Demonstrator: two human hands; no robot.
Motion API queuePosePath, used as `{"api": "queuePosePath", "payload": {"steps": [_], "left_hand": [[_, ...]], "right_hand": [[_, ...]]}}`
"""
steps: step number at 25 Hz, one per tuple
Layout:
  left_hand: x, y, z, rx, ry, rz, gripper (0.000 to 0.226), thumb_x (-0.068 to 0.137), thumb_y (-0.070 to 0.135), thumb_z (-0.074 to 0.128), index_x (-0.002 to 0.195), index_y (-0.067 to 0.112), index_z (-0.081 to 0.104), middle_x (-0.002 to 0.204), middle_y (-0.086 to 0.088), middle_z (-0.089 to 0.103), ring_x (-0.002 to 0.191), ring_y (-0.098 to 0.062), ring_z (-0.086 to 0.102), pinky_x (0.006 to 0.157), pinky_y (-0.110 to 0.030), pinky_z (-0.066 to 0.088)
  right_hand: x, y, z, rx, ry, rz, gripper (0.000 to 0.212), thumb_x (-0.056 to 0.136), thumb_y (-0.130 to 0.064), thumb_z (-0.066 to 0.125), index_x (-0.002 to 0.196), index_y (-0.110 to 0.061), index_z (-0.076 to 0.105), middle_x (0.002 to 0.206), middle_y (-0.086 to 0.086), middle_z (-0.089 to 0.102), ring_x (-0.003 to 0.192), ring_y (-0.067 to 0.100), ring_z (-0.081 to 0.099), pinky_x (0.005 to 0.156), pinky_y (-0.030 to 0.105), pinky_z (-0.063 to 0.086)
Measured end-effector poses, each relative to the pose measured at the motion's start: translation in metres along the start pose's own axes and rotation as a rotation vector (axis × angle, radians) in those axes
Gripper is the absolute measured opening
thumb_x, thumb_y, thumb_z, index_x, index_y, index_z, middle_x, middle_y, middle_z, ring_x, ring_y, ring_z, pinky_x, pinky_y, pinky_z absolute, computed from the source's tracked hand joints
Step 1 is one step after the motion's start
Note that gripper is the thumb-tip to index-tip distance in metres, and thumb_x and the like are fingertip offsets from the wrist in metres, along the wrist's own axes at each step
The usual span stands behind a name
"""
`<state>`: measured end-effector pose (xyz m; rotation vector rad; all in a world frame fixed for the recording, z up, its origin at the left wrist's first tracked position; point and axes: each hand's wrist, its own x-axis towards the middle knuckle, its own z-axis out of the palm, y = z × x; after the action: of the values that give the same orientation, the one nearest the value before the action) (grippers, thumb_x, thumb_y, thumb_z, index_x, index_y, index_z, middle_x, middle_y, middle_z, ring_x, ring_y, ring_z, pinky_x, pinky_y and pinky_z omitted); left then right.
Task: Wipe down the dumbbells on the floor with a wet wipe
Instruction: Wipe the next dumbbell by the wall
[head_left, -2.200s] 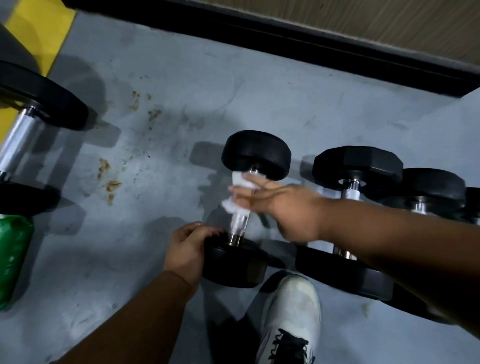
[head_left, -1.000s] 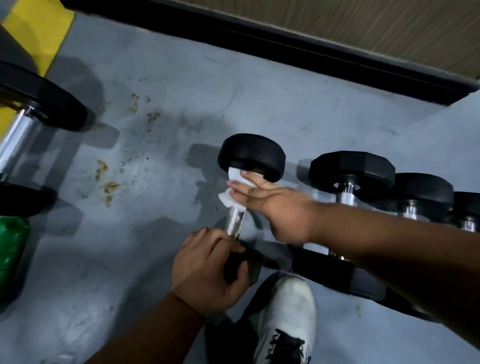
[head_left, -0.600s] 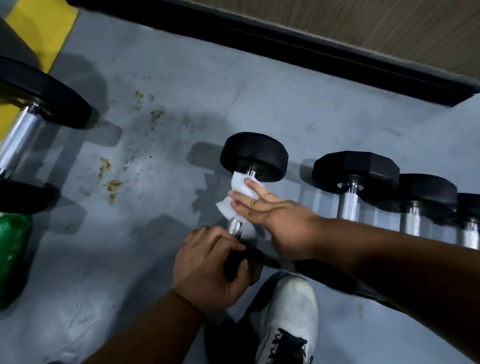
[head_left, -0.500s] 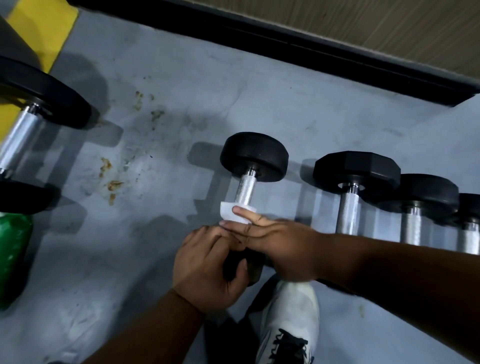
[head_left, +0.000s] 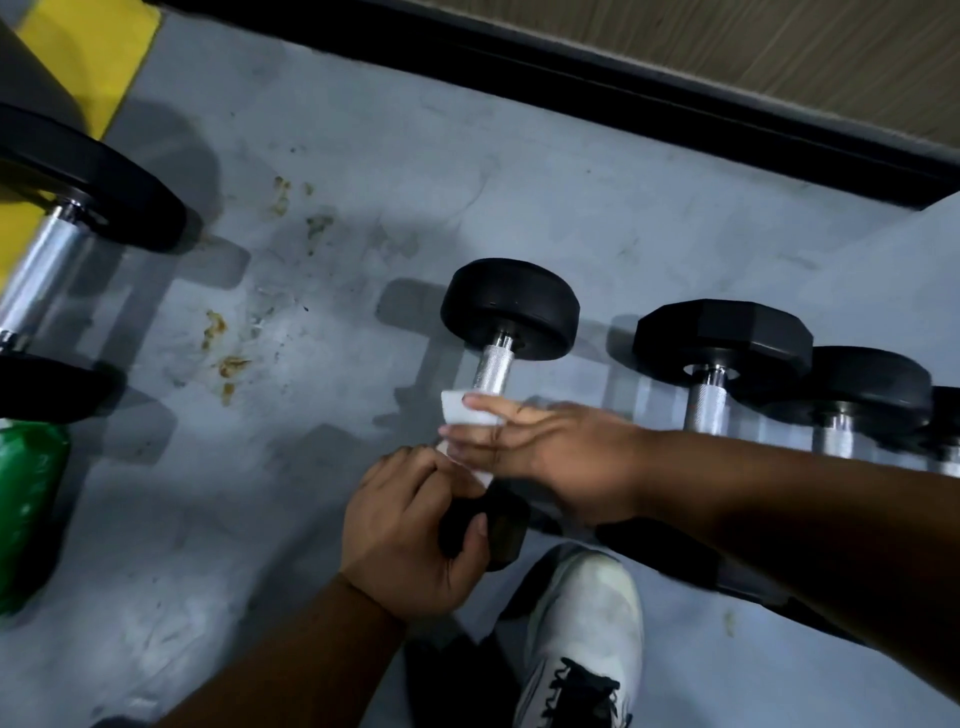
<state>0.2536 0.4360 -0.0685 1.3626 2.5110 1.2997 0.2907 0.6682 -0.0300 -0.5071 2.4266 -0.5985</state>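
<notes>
Dumbbell (head_left: 506, 332) lay on the grey floor (head_left: 519, 182) near frame centre, handle running roughly 12 to 6 o'clock, far head at 12. Right hand (head_left: 550, 457) was folded over the lower part of the knurled handle (head_left: 492, 370), pressing the white wet wipe (head_left: 460, 413) against the steel; fingers lay across the wipe, which stuck out at their 9 o'clock side. Left hand (head_left: 410, 530) was closed around the near head (head_left: 493, 525) at 6 o'clock, steadying it. Upper handle was bare.

More dumbbells (head_left: 727, 343) sat in a row at 3 o'clock, handles parallel; a larger one (head_left: 57, 249) lay at 9 o'clock. White shoe (head_left: 582, 623) was just below the gripped head.

Judgement: handle-wiping step, mid-stroke. To do it well, the wipe should wrap fully round the bar, run the whole length up to the far head, and the left hand should rotate the weight so the underside gets covered. Knurling likely snags thin wipes; steady pressure, not a drag. Heads and neighbouring dumbbells probably remained.
</notes>
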Motion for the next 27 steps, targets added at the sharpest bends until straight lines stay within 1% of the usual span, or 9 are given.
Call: {"api": "queuePosePath", "payload": {"steps": [3,5,8,12,17,20,22,24,27], "left_hand": [[-0.001,-0.002,0.000,-0.017,0.007,-0.020,0.026,0.087,0.032,0.060,0.084,0.008,0.071,0.089,-0.004,0.066,0.074,-0.029,0.061,0.067,-0.043,0.045],[-0.001,-0.002,0.000,-0.021,0.003,-0.005,0.020,0.088,0.032,0.060,0.090,0.013,0.066,0.089,-0.005,0.065,0.075,-0.031,0.061,0.067,-0.044,0.046],[-0.002,-0.004,-0.001,-0.029,0.005,0.012,0.018,0.091,0.034,0.057,0.094,0.017,0.060,0.089,-0.007,0.065,0.076,-0.032,0.062,0.067,-0.044,0.046],[-0.002,-0.006,0.000,-0.046,0.011,-0.035,0.031,0.091,0.035,0.057,0.084,0.007,0.070,0.090,-0.006,0.066,0.076,-0.030,0.062,0.068,-0.044,0.046],[-0.003,-0.008,-0.002,-0.049,0.019,-0.005,0.021,0.092,0.034,0.056,0.091,0.014,0.063,0.088,-0.009,0.065,0.077,-0.033,0.062,0.068,-0.046,0.047],[-0.002,-0.009,-0.002,-0.071,0.029,-0.004,0.019,0.093,0.034,0.056,0.093,0.015,0.061,0.088,-0.007,0.065,0.076,-0.031,0.061,0.067,-0.045,0.046],[-0.003,-0.011,-0.002,-0.093,0.029,-0.001,0.018,0.092,0.032,0.057,0.092,0.015,0.061,0.088,-0.007,0.065,0.075,-0.031,0.061,0.067,-0.045,0.045],[-0.002,-0.012,-0.003,-0.096,0.024,0.016,0.017,0.093,0.032,0.056,0.094,0.016,0.060,0.087,-0.008,0.064,0.074,-0.032,0.060,0.065,-0.045,0.045],[-0.002,-0.013,-0.004,-0.096,0.021,0.023,0.017,0.094,0.033,0.055,0.096,0.017,0.059,0.086,-0.009,0.063,0.073,-0.032,0.059,0.065,-0.044,0.045]], "right_hand": [[0.006,0.005,-0.012,0.069,0.071,0.193,0.108,0.078,0.011,0.050,0.167,-0.039,0.016,0.166,-0.034,-0.012,0.154,-0.002,-0.027,0.120,0.038,0.041],[0.003,-0.005,0.004,0.073,0.052,0.109,0.111,0.076,0.011,0.055,0.167,-0.038,0.014,0.169,-0.031,-0.011,0.156,0.002,-0.027,0.115,0.042,0.048],[0.001,-0.007,0.011,0.031,0.016,-0.053,0.103,0.083,0.001,0.065,0.167,-0.036,0.019,0.174,-0.024,0.001,0.160,0.008,-0.016,0.118,0.047,0.043],[0.011,0.014,-0.018,0.024,0.092,0.197,0.108,0.078,0.009,0.049,0.167,-0.041,0.014,0.169,-0.030,-0.008,0.157,0.002,-0.020,0.118,0.040,0.043],[0.001,-0.014,0.016,0.049,0.010,-0.052,0.102,0.082,-0.001,0.063,0.168,-0.032,0.018,0.175,-0.021,0.002,0.160,0.011,-0.018,0.116,0.048,0.045],[0.010,0.006,-0.009,-0.020,0.025,0.101,0.109,0.080,0.005,0.054,0.166,-0.045,0.011,0.168,-0.034,-0.010,0.156,-0.001,-0.023,0.119,0.041,0.041],[0.012,0.009,-0.014,0.043,0.082,0.218,0.111,0.077,0.009,0.048,0.166,-0.045,0.010,0.166,-0.036,-0.014,0.155,-0.003,-0.025,0.117,0.040,0.044],[0.009,0.001,0.003,0.064,0.085,0.145,0.111,0.079,0.006,0.055,0.167,-0.043,0.009,0.169,-0.033,-0.013,0.156,0.003,-0.026,0.112,0.043,0.050],[0.004,-0.008,0.018,0.036,0.040,-0.028,0.105,0.084,-0.002,0.067,0.167,-0.040,0.014,0.173,-0.027,-0.003,0.159,0.008,-0.021,0.115,0.050,0.045]]}}
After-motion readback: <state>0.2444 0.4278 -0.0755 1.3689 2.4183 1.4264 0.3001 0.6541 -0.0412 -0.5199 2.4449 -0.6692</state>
